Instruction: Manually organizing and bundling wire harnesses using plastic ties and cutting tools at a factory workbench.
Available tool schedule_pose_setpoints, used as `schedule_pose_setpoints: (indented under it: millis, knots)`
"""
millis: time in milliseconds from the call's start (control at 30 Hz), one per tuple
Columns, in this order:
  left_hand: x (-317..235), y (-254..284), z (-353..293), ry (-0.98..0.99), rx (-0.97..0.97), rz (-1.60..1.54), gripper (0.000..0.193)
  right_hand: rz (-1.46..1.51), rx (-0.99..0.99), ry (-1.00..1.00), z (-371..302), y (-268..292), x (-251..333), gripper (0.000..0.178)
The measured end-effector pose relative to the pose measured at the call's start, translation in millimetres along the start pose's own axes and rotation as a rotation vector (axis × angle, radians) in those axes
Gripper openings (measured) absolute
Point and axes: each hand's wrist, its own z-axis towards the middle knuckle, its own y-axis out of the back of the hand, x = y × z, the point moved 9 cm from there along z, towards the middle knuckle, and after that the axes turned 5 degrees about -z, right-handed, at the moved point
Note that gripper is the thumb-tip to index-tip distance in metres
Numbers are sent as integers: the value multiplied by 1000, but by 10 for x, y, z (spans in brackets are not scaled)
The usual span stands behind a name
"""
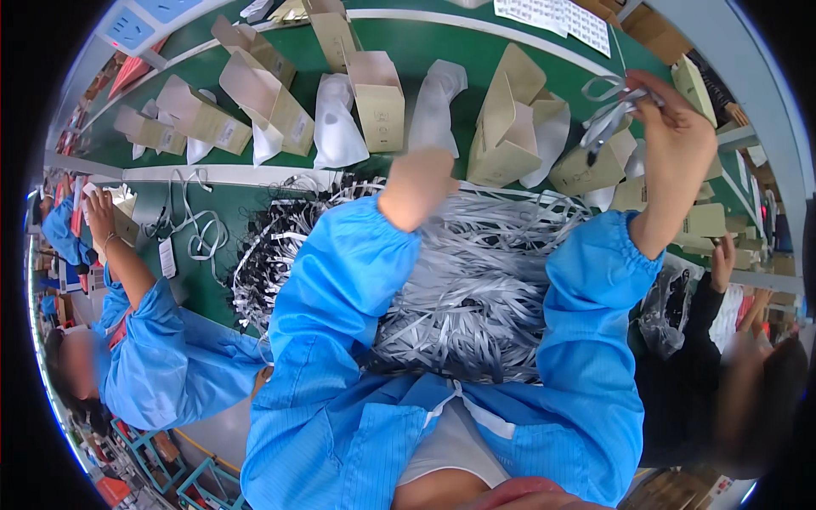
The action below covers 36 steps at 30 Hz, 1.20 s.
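Observation:
My right hand (677,129) is raised at the right over the green belt (425,42), pinching a grey strap with a black clip (605,119) that dangles from its fingers. My left hand (415,185) reaches forward in the middle and is blurred. It sits just below a white pouch (436,98), and the frame does not show its fingers or whether they grip anything. A big heap of grey straps with black clips (476,280) lies between my blue sleeves in front of me.
Open brown cardboard boxes (506,123) and white pouches (336,123) stand in rows on the belt. A person in a blue coat (161,348) works at my left with loose straps (200,234) nearby. A person in black (722,374) sits at my right.

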Motion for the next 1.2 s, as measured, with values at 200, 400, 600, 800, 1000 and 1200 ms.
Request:
schedule_pose_setpoints:
  millis: [200, 400, 600, 800, 1000, 1200]
  knots:
    - [-77, -597, 304, -60, 169, 55, 29, -75, -314, 257, 239, 259, 328, 21]
    - [-28, -660, 358, -55, 87, -23, 22, -50, -362, 264, 280, -78, 143, 24]
    - [-108, -718, 393, -82, 40, 31, 15, -5, -137, 138, 277, -437, -97, 25]
    - [-140, -557, 372, -64, 14, -74, 10, -119, -278, 215, 674, -90, -510, 22]
    - [-174, -587, 369, -57, 23, -36, 9, -816, -653, 673, 716, 142, -14, 24]
    - [-148, -562, 383, -62, -2, -48, 9, -289, -411, 207, 528, -89, -343, 11]
